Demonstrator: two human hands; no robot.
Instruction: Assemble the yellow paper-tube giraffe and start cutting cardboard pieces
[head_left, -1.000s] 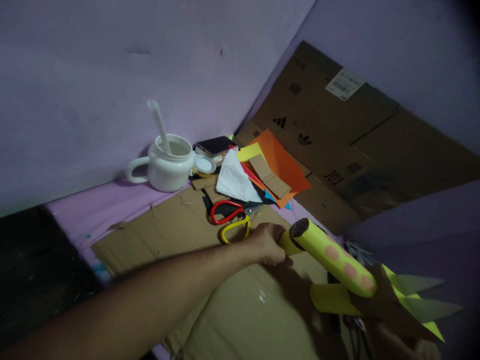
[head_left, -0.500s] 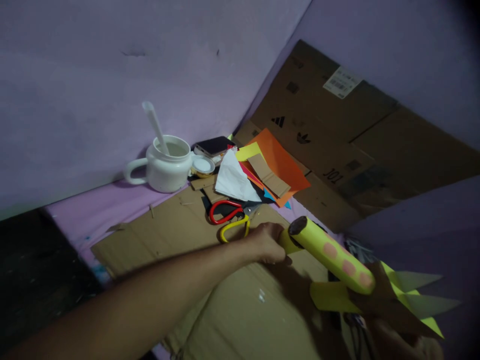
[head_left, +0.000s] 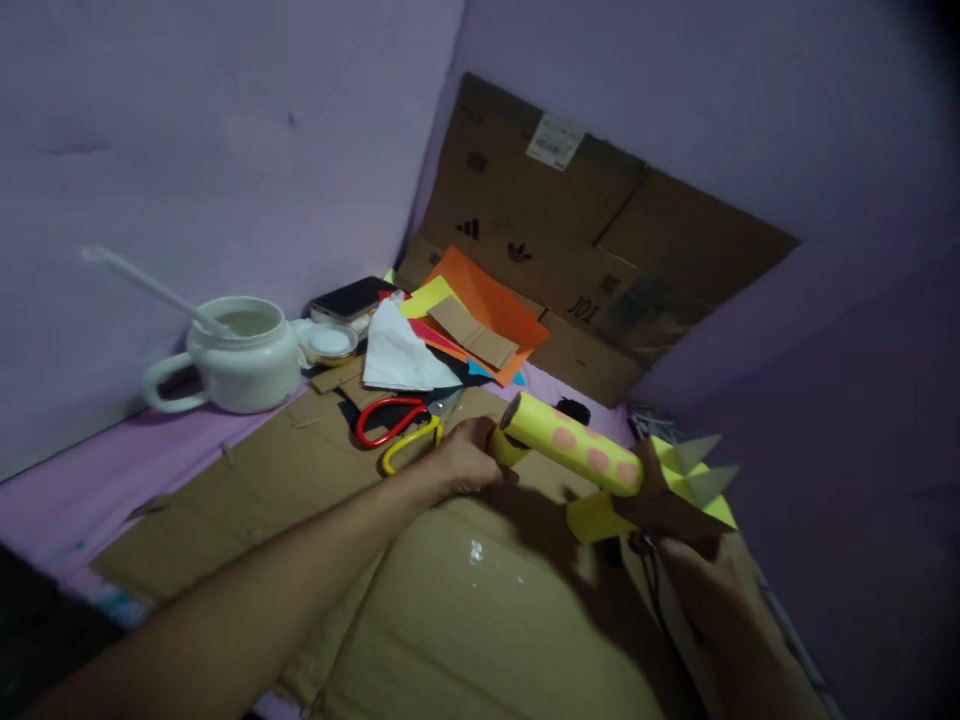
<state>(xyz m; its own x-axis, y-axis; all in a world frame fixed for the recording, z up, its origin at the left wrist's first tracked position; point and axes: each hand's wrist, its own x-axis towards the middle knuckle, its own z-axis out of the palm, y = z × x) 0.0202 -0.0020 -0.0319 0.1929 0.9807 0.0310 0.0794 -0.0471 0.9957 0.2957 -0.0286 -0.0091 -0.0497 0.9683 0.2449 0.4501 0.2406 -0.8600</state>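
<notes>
A yellow paper craft (head_left: 574, 445) is held over the cardboard; its long tube has pink spots and a dark end. Another short yellow tube (head_left: 596, 517) sticks out below it. At the right end are a brown cardboard piece and yellow paper with pale pointed spikes (head_left: 712, 485). My left hand (head_left: 472, 455) is closed around a small yellow tube (head_left: 510, 450) at the craft's left end; whether this is joined to the rest I cannot tell. My right hand (head_left: 694, 575) grips the craft from below at the cardboard piece, fingers partly hidden. Scissors (head_left: 405, 430) with red and yellow handles lie beside my left hand.
Flat cardboard (head_left: 480, 630) covers the pink table surface (head_left: 217, 440). A white mug (head_left: 247, 365) with a pale stick stands at left, near a phone (head_left: 356, 298) and a small lidded jar (head_left: 330, 343). Coloured paper (head_left: 487, 300) lies behind; a cardboard sheet (head_left: 555, 230) leans on the wall.
My view has shifted, so the table things appear further left. My right hand and the craft's spiked end have come up into fuller view. My left hand keeps its hold.
</notes>
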